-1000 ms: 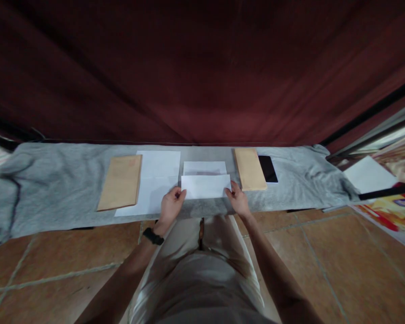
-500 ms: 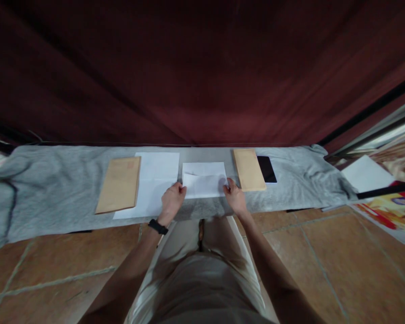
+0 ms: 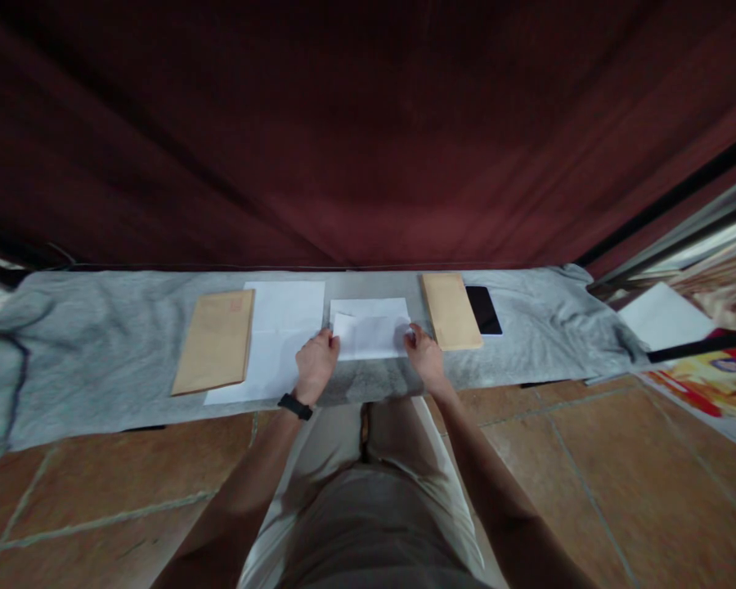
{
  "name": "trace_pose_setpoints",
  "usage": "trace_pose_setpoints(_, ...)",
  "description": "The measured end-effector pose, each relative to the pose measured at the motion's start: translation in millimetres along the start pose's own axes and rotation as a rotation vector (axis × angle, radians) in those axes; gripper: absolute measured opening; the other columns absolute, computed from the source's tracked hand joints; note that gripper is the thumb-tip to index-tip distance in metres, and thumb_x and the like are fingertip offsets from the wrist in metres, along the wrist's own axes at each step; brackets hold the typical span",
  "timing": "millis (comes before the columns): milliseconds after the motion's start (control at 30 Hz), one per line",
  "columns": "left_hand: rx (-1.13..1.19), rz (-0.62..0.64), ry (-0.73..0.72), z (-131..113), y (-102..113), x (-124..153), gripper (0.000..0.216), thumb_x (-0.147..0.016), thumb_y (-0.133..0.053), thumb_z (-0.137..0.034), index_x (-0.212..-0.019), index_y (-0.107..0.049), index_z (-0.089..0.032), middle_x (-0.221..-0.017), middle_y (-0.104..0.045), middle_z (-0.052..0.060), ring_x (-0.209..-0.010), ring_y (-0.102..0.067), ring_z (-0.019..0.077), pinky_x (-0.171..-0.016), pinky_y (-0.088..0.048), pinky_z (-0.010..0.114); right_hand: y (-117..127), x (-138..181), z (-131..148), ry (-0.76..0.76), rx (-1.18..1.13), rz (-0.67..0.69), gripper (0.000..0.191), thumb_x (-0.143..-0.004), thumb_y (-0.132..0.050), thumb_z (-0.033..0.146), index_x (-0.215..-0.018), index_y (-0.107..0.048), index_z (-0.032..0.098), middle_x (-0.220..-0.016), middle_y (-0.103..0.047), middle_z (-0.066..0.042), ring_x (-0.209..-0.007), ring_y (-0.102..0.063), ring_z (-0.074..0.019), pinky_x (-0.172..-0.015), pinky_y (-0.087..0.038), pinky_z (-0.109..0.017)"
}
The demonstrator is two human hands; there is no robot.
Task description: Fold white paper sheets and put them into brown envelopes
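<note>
At the far left of the frame, the grey cloth [image 3: 110, 352] lies wrinkled, spreading across the middle under everything in front of you. Left of centre, a brown envelope [image 3: 212, 343] sits at a slant, overlapping the left side of a large white sheet [image 3: 288, 315] with a crease across it. Your left hand [image 3: 317, 360], a dark band [image 3: 295, 406] on its wrist, is drawn narrow, thumb and fingers pinching the left edge of the small white paper [image 3: 371, 337]. That paper is at the centre of the frame, on the cloth, one layer covering the lower part of another; whether this is a fold, you cannot tell from here. Your right hand [image 3: 424, 356] has its fingers curled together at the paper's right edge, gripping it. Just beyond, right of centre, lies a second envelope [image 3: 451, 312], with a dark phone [image 3: 484, 310] beside its right edge.
</note>
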State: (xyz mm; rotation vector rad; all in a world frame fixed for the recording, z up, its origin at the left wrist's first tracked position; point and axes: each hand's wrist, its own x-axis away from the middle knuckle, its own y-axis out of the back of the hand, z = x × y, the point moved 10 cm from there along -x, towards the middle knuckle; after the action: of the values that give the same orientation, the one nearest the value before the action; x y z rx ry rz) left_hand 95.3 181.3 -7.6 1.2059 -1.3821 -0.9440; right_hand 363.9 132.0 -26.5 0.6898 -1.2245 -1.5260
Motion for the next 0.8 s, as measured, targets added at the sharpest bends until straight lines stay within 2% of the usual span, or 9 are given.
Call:
trace_pose_setpoints(233, -0.005, -0.024, 0.0, -3.7, 2.8, -9.1, 0.035, -0.102, -0.039, -0.039, -0.115, -0.066, -0.021, -0.1, -0.076, 0.011, -0.097, -0.072, 0.0275, -0.079, -0.051, 0.034, -0.1, -8.5, 5.9, 0.014, 0.054, -0.042, 0.041, -0.105, -0.046, 0.033, -0.144, -0.051, 0.02, -0.125, -0.072, -0.013, -0.105, -0.073, -0.0236, -0.086, -0.052, -0.029)
trace_pose_setpoints(567, 0.001, -0.08, -0.002, -5.3, 1.3, -26.4, 0.038, -0.102, -0.038, -0.039, -0.12, -0.065, -0.019, -0.1, -0.076, 0.013, -0.099, -0.072, 0.0286, -0.081, -0.051, 0.035, 3.0, -24.6, 14.4, 0.033, 0.117, -0.071, 0.039, -0.107, -0.041, 0.034, -0.142, -0.052, 0.019, -0.121, -0.073, -0.015, -0.103, -0.073, -0.0206, -0.087, -0.051, -0.027)
trace_pose_setpoints(800, -0.02, -0.091, -0.004, -6.9, 2.3, -32.3, 0.04, -0.103, -0.036, -0.04, -0.121, -0.064, -0.018, -0.098, -0.076, 0.014, -0.098, -0.072, 0.0291, -0.081, -0.051, 0.036, 5.8, -29.6, 20.4, 0.045, 0.199, -0.106, 0.04, -0.108, -0.038, 0.038, -0.14, -0.054, 0.02, -0.116, -0.074, -0.014, -0.097, -0.074, -0.0214, -0.081, -0.052, -0.028)
